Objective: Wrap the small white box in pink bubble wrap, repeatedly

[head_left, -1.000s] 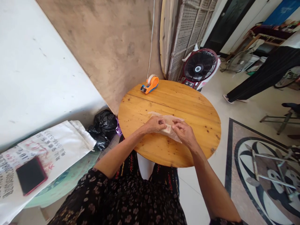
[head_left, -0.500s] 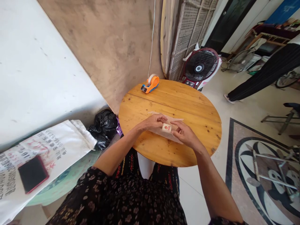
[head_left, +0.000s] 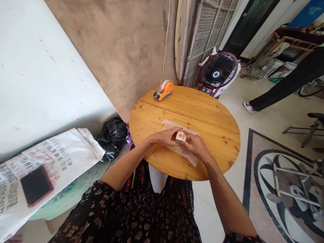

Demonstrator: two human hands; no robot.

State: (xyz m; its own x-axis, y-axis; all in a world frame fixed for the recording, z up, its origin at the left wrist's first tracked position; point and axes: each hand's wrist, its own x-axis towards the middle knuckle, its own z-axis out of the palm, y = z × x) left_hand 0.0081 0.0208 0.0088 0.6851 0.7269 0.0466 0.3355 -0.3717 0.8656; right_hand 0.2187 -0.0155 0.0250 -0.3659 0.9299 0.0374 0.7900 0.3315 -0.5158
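A small pale box (head_left: 181, 136) with red print on top is held between my two hands, over the middle of the round wooden table. My left hand (head_left: 168, 136) curves around its left side, fingers at the far edge and thumb near the front. From the right, my right hand (head_left: 197, 145) grips the same box between thumb and fingers. Beneath the box and hands lies a sheet of clear bubble wrap (head_left: 190, 156), spread on the table and partly hidden by them.
An orange tape dispenser (head_left: 164, 91) stands at the far edge of the wooden table (head_left: 210, 108). Behind is a floor fan (head_left: 217, 72). On the left, a phone (head_left: 36, 185) lies on a white sack (head_left: 73, 152), beside black bags (head_left: 113, 136). A person's leg (head_left: 283, 84) shows at right.
My hands have drawn in around the box, which now tilts so that its front side shows. The bubble wrap lies flatter. At right, the person's leg has shifted slightly.
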